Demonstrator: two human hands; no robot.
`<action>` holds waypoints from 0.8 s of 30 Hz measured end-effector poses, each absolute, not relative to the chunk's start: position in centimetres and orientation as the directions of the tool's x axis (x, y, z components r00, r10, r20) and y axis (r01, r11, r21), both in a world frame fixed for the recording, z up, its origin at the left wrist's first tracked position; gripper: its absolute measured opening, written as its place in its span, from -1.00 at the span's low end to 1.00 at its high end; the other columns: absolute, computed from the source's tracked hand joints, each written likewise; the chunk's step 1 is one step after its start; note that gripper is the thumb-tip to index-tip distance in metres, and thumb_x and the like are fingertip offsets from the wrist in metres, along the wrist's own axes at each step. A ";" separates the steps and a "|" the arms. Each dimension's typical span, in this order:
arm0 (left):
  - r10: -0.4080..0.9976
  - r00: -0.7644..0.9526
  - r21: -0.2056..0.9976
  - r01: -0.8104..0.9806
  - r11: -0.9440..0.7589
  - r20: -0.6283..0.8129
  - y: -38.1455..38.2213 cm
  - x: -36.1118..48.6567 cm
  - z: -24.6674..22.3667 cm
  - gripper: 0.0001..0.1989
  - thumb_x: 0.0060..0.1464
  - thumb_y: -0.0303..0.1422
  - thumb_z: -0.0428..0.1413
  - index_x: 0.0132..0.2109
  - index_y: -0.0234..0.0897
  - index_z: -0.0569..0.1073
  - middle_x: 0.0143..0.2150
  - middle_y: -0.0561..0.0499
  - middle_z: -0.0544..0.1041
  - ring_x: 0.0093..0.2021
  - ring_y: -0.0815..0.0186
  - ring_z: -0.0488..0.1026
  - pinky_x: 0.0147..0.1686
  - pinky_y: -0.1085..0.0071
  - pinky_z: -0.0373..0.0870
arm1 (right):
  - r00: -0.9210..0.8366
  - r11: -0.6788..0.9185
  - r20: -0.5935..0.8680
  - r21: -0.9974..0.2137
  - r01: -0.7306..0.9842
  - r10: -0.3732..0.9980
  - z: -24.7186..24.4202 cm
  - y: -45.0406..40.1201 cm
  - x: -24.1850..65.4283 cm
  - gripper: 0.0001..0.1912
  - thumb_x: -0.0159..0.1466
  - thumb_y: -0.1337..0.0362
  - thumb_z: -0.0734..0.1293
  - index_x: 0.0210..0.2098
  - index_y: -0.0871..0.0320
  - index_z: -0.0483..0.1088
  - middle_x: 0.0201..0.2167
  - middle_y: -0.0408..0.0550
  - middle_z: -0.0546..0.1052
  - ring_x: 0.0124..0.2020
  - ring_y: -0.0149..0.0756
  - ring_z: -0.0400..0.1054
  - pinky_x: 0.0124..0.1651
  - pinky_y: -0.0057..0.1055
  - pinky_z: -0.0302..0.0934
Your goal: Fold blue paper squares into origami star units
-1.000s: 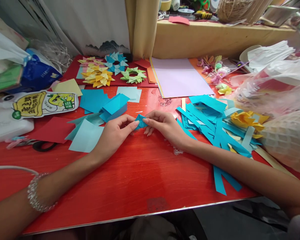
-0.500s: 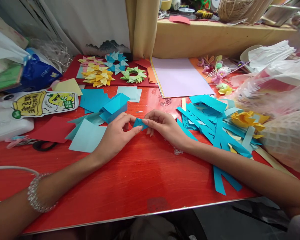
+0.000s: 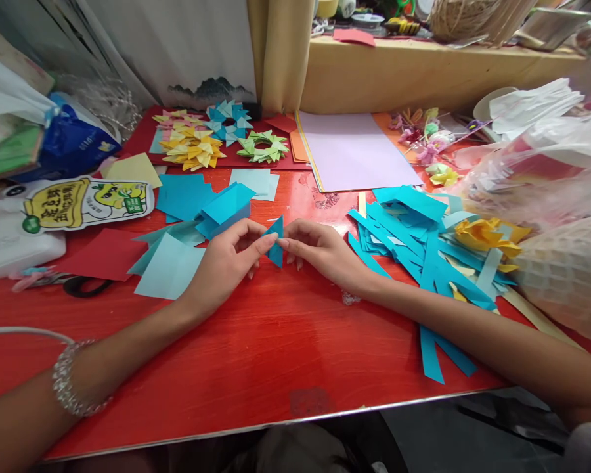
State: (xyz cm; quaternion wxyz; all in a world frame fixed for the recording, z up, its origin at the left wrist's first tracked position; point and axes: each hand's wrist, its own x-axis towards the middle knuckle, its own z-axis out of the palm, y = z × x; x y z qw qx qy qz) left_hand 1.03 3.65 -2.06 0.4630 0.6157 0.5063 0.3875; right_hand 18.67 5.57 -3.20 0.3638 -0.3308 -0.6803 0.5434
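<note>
Between my two hands, above the red table, is a small blue folded paper triangle (image 3: 278, 255). My left hand (image 3: 231, 256) pinches it with thumb and finger from the left. From the right, the thumb and fingertips of my right hand (image 3: 320, 249) close on its edge. Just beyond my left hand lie folded blue paper pieces (image 3: 226, 205) and a light blue sheet (image 3: 170, 266). A heap of blue paper strips (image 3: 404, 230) spreads out beside my right hand.
Finished paper rings (image 3: 263, 146) and a stack of lilac paper (image 3: 354, 148) lie at the back. A red paper square (image 3: 109, 253) and black-handled scissors (image 3: 86, 287) are at left. At right stands a netted bag (image 3: 566, 276).
The blue folded paper has been turned between my fingers, so its points now face up and down. My hands stay in nearly the same place.
</note>
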 end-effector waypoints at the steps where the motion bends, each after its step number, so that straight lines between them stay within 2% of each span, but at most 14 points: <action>1: 0.985 0.170 0.966 0.253 -0.060 0.017 3.7 1.0 -2.1 -0.83 0.08 -0.22 0.11 -0.32 -0.24 0.39 -0.56 0.16 0.35 -0.62 0.50 0.28 -0.59 0.55 0.26 | -0.523 0.187 0.126 -0.980 0.065 0.843 -3.2 5.5 18.7 -0.80 0.28 0.18 0.23 -0.36 0.21 0.29 -0.48 -0.15 0.39 -0.45 -0.48 0.30 -0.38 -0.50 0.20; 6: 0.989 0.147 0.982 0.182 -0.045 0.018 3.8 1.1 -2.1 -0.83 0.04 -0.25 0.15 -0.33 -0.26 0.39 -0.40 0.10 0.44 -0.48 0.42 0.44 -0.48 0.52 0.38 | -0.531 0.222 0.118 -0.966 0.136 0.839 -3.2 5.6 18.6 -0.79 0.26 0.18 0.24 -0.35 0.23 0.34 -0.42 -0.13 0.40 -0.44 -0.48 0.25 -0.37 -0.49 0.16; 12: 0.981 0.194 0.947 0.314 -0.070 0.009 3.8 1.0 -2.1 -0.76 0.07 -0.19 0.11 -0.42 -0.27 0.37 -0.58 0.16 0.27 -0.61 0.50 0.18 -0.59 0.53 0.14 | -0.588 0.231 0.089 -0.958 0.170 0.804 -3.1 5.5 18.7 -0.75 0.25 0.17 0.25 -0.41 0.24 0.36 -0.52 -0.16 0.34 -0.47 -0.47 0.19 -0.41 -0.49 0.09; 16: 0.988 0.150 0.925 0.370 -0.085 0.030 3.7 1.0 -2.1 -0.75 0.08 -0.17 0.10 -0.41 -0.25 0.35 -0.56 0.16 0.26 -0.59 0.49 0.16 -0.58 0.51 0.10 | -0.587 0.192 0.060 -0.967 0.166 0.807 -3.0 5.5 18.6 -0.70 0.23 0.10 0.25 -0.39 0.25 0.39 -0.51 -0.16 0.33 -0.46 -0.47 0.16 -0.40 -0.48 0.06; 20: 0.987 0.154 0.905 0.411 -0.112 0.052 3.4 1.1 -1.9 -0.73 0.10 -0.18 0.08 -0.44 -0.25 0.30 -0.57 0.17 0.20 -0.58 0.49 0.08 -0.59 0.51 0.04 | -0.590 0.213 0.059 -0.957 0.196 0.805 -3.1 5.5 18.7 -0.66 0.23 0.09 0.25 -0.49 0.25 0.35 -0.57 -0.19 0.22 -0.51 -0.50 0.04 -0.46 -0.48 -0.06; 24: 0.985 0.175 0.937 0.342 -0.072 0.012 3.4 1.1 -1.9 -0.70 0.11 -0.18 0.07 -0.48 -0.26 0.26 -0.57 0.17 0.16 -0.58 0.49 0.07 -0.60 0.52 0.04 | -0.618 0.205 0.074 -0.968 0.144 0.783 -3.1 5.6 18.9 -0.65 0.22 0.10 0.26 -0.54 0.24 0.29 -0.58 -0.22 0.14 -0.51 -0.51 -0.02 -0.47 -0.49 -0.08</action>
